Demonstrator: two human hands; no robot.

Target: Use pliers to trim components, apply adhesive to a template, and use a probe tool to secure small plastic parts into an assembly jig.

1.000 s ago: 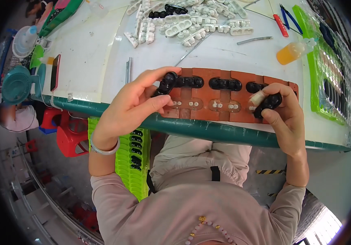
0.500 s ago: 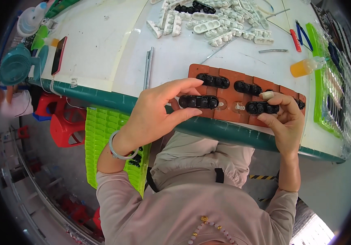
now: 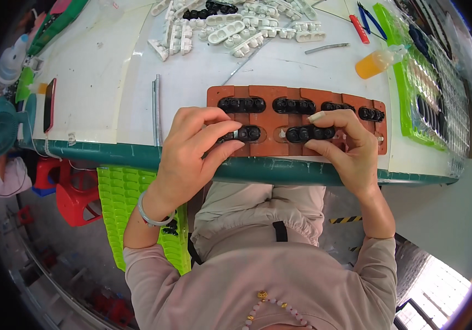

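A reddish-brown block [image 3: 258,149] with recessed seats lies along the table's front edge. Several black, lobed oblong pieces [image 3: 241,105] sit along its back row. Between the thumb and fingers of my left hand [image 3: 189,146] is a black oblong piece [image 3: 251,133], at the front-left seat. My right hand [image 3: 354,144] pinches another black oblong piece [image 3: 298,134] over the front row, right of the first. A pale peg [image 3: 282,133] shows between the two pieces. My fingers partly cover both pieces, so I cannot tell how deeply they sit.
Behind the block lies a pile of white oblong pieces [image 3: 226,33] with a few black ones. Metal rods [image 3: 156,110] lie at left, near a phone [image 3: 50,104]. An orange-filled bottle [image 3: 376,63], pliers [image 3: 370,19] and a green tray [image 3: 406,118] are at right.
My view has shifted, moving the table leftward in the picture. Relative to the block, both black pieces have moved: the left one rightward onto the front row, the right one leftward.
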